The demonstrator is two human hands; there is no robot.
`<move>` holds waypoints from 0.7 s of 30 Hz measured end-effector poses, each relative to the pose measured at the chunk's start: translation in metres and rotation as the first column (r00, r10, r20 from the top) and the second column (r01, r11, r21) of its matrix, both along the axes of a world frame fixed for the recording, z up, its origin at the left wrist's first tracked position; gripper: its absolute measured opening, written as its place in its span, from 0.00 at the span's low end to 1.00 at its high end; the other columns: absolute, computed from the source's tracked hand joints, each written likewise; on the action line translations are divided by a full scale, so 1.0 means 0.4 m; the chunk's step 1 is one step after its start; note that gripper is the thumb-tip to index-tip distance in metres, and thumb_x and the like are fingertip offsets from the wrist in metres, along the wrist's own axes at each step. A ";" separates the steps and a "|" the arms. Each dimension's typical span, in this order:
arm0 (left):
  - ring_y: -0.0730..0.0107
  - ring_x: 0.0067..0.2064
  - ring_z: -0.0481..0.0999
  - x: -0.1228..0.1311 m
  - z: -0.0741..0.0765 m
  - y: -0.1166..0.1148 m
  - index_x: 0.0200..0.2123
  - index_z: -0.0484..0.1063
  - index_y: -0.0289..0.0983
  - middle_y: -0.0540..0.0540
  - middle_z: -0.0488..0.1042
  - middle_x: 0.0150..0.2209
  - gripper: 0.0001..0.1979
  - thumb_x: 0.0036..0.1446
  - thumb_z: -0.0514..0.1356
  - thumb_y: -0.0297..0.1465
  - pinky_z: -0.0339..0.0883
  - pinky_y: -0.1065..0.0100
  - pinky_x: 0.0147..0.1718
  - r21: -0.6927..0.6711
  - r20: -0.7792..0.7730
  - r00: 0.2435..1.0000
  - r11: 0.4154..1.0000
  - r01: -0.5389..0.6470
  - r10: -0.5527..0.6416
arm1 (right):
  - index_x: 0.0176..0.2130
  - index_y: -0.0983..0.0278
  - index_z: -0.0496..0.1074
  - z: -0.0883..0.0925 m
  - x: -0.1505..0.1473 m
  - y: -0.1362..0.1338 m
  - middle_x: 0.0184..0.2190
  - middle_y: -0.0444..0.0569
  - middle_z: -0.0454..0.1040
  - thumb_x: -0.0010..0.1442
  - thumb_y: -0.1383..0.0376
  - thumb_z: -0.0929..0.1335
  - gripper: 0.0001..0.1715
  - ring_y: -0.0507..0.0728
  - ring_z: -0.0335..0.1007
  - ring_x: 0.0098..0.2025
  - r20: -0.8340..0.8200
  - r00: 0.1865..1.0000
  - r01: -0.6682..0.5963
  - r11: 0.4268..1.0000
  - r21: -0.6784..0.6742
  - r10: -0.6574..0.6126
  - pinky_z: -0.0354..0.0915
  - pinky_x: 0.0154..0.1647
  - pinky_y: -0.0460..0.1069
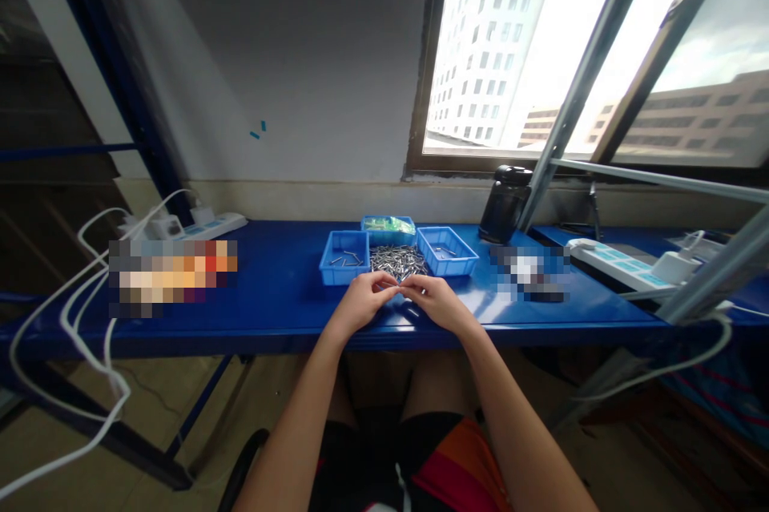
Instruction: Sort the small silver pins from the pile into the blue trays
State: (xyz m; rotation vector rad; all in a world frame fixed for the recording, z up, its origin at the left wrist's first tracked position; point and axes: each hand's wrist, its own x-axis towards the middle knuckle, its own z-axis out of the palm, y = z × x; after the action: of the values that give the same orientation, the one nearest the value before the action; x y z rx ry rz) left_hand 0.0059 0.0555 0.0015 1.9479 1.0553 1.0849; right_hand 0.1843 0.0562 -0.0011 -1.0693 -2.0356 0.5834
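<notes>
My left hand and my right hand meet fingertip to fingertip above the front of the blue table. Both are closed in a pinch; whatever lies between the fingertips is too small to make out. Just beyond them is a heap of small, slim silvery metal pieces, like screws or rivets. A left blue bin and a right blue bin flank the heap, each holding a few such pieces. One loose metal piece lies on the table below my right fingers.
Behind the heap stands a third blue bin with green-tinted plastic packaging. A black bottle is at the back right, near a grey metal post. Power strips with white cables lie at both sides. Two table items are pixelated.
</notes>
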 end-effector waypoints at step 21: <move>0.67 0.31 0.71 0.002 -0.003 -0.002 0.28 0.71 0.34 0.46 0.74 0.27 0.15 0.50 0.57 0.41 0.62 0.70 0.30 -0.016 -0.023 0.996 0.996 -0.082 0.082 | 0.33 0.64 0.71 0.015 -0.002 -0.014 0.27 0.45 0.73 0.59 0.57 0.62 0.15 0.52 0.66 0.29 -0.055 0.998 0.025 0.999 -0.025 -0.026 0.61 0.31 0.46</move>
State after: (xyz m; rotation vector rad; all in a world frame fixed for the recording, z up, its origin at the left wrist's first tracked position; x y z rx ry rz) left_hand 0.0068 0.0547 0.0003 1.9223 1.1618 1.0971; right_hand 0.1834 0.0507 0.0048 -1.0806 -1.9691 0.6198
